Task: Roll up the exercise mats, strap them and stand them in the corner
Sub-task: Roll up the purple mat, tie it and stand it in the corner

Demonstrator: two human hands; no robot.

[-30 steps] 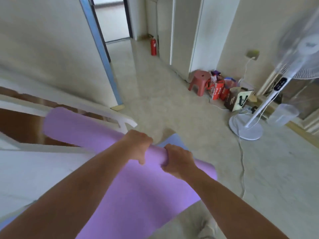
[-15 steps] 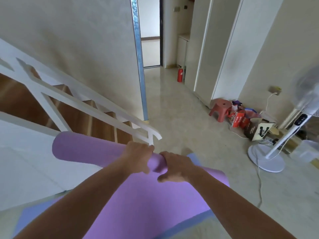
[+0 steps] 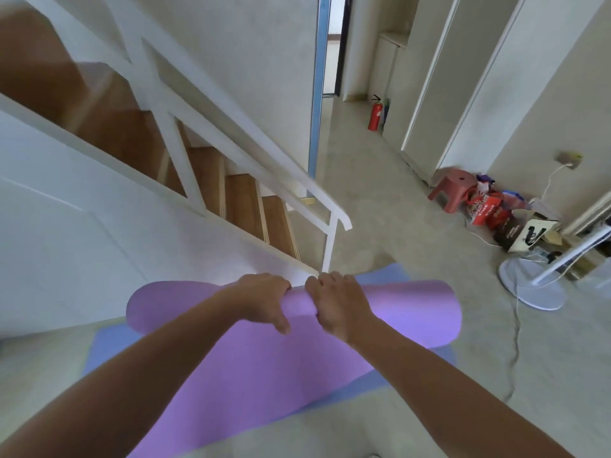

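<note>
I saw the left hand (image 3: 261, 299) and right hand (image 3: 340, 305) side by side on the half-rolled purple mat (image 3: 413, 312), which lay over a blue mat (image 3: 109, 345) on the floor (image 3: 413, 233). Their fingers (image 3: 276, 281) curled over the roll, gripping it, with the tips hidden behind it. The purple mat's near end was cut off.

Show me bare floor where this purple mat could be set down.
Bare floor runs from the stair railing toward the fire extinguisher. Another patch lies right of the purple mat, short of the white cord. Crowded: the wall by the red stool, bags and fan base.
</note>
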